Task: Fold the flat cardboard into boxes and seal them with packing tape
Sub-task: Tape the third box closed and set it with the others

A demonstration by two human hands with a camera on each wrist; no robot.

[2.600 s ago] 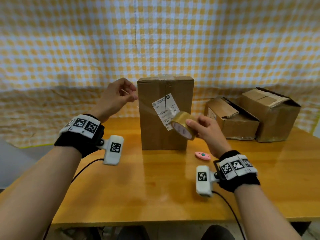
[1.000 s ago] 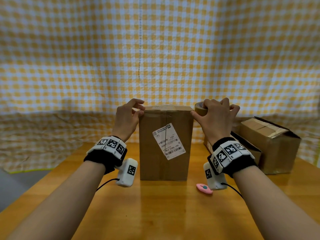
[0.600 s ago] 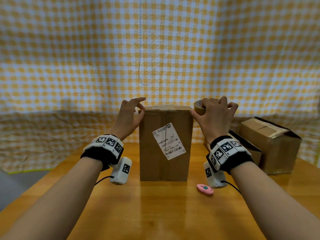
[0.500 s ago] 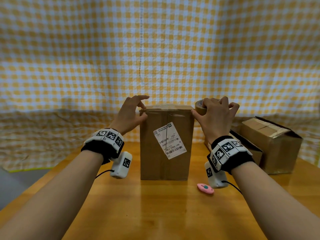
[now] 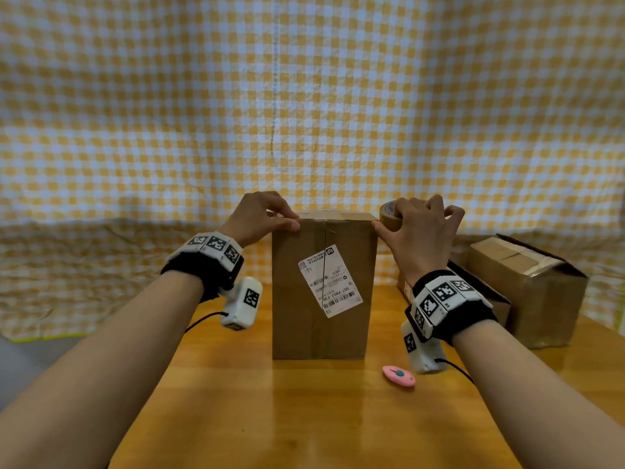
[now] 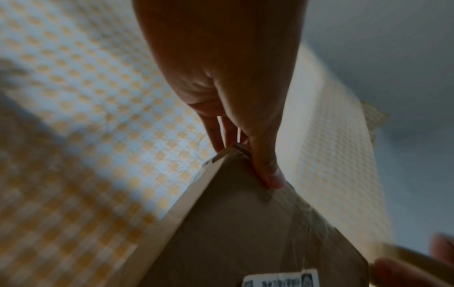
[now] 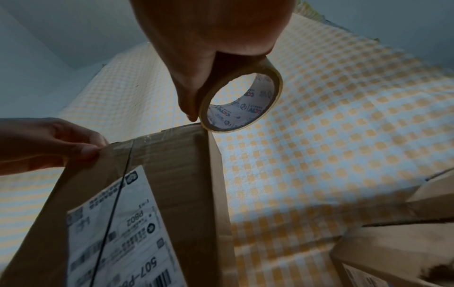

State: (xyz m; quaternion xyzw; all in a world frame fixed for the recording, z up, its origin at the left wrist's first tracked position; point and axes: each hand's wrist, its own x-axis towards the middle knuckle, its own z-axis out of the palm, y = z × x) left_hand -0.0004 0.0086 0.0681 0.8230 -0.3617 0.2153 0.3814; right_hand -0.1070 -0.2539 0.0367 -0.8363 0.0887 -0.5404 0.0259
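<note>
Now that my left hand [image 5: 260, 216] has dropped from its raised-finger pose, thumb and fingertips pinch the tape end onto the box [image 5: 324, 289] corner. My right hand [image 5: 421, 231] stays curled round the tape roll [image 7: 242, 101] at the opposite edge, so the top strip looks anchored.

A pink cutter [image 5: 398, 376] lies on the wooden table [image 5: 304, 418], backed by yellow checked cloth [image 5: 304, 113].

The left hand [image 6: 221, 73] reaches down from the top of the frame, thumb pressed on the top edge of the box [image 6: 240, 223] at centre. A label [image 6: 280, 279] shows at the bottom edge (print blurred). Checked cloth [image 6: 86, 116] fills the left.
</note>
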